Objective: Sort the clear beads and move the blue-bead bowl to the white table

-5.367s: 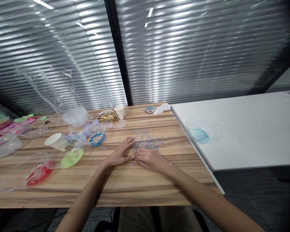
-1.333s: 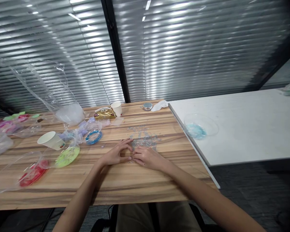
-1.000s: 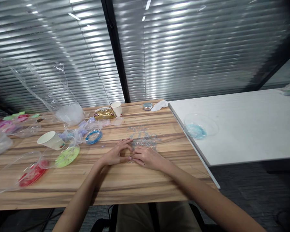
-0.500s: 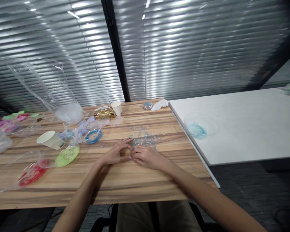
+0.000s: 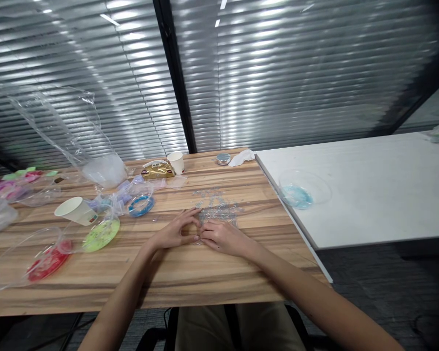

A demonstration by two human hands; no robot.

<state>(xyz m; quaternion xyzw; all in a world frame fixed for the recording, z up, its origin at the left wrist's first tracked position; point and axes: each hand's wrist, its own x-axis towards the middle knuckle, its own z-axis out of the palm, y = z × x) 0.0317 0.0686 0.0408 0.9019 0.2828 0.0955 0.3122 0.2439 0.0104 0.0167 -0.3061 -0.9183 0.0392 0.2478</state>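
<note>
Many small clear, silvery pieces (image 5: 219,213) lie in a patch on the wooden table, some in close rows, others scattered behind. My left hand (image 5: 177,229) rests at the left edge of the patch, thumb and forefinger apart in a curve, with nothing visible held between them. My right hand (image 5: 219,236) touches the near side of the patch, its fingers bent and pressed together close to my left thumb. Whatever its fingertips hold, if anything, is too small to make out.
On the left stand a tipped paper cup (image 5: 76,211), a red dish (image 5: 49,261), a green dish (image 5: 101,235) and a blue ring (image 5: 141,206). Behind are a gold packet (image 5: 158,169), another cup (image 5: 176,163) and a round tin (image 5: 223,159). A blue-bottomed dish (image 5: 297,197) lies on the white table (image 5: 369,190).
</note>
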